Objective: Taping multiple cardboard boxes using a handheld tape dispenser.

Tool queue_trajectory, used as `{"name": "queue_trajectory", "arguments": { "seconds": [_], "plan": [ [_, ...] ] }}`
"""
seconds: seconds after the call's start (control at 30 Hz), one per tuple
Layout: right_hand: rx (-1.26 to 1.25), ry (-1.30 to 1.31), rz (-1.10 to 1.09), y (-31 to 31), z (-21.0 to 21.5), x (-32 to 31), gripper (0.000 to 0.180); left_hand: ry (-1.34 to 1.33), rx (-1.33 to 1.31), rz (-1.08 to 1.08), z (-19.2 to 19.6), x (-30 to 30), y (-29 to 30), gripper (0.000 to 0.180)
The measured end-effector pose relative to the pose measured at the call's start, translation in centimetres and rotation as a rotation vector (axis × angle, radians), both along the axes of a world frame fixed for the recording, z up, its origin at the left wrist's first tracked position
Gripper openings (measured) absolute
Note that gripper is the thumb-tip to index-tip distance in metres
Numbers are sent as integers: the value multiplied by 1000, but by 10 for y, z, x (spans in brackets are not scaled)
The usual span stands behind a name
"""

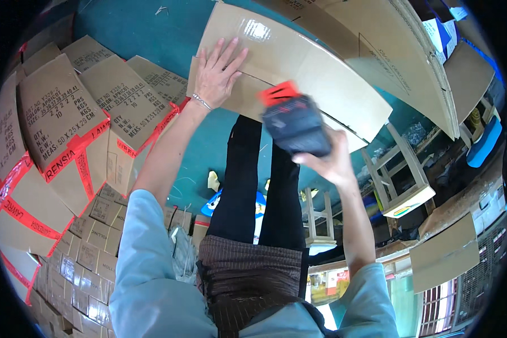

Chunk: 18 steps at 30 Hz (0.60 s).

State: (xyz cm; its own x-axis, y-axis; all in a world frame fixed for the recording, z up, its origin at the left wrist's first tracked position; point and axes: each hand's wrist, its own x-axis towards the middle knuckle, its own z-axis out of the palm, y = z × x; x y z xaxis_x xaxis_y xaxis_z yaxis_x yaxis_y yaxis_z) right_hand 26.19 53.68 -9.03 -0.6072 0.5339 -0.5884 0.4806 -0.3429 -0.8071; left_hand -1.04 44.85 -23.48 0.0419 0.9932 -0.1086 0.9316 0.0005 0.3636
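A large brown cardboard box lies in front of me, its closed flaps meeting along a seam. My left hand rests flat on its left end, fingers spread and pointing away from me. Gripped in my right hand is a dark tape dispenser, blurred by motion. A bright red piece, which looks like tape, shows at its far end. The dispenser covers part of the seam from view, and whether it touches the cardboard I cannot tell. My right thumb shows on its near side; the other fingers are hidden.
Printed cartons sealed with red tape are stacked at left, above rows of smaller boxes. Flat cardboard sheets lean at the far right. Wooden stools stand to the right on the green floor.
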Motion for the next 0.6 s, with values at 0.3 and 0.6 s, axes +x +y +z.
{"name": "queue_trajectory", "arguments": {
  "seconds": [0.3,0.6],
  "plan": [
    [167,-251,185,10,-90,-31,47,-1351,-451,662,26,7,24,31],
    [164,-253,219,16,-60,-19,50,-963,-112,946,60,-36,20,13]
  ]
}}
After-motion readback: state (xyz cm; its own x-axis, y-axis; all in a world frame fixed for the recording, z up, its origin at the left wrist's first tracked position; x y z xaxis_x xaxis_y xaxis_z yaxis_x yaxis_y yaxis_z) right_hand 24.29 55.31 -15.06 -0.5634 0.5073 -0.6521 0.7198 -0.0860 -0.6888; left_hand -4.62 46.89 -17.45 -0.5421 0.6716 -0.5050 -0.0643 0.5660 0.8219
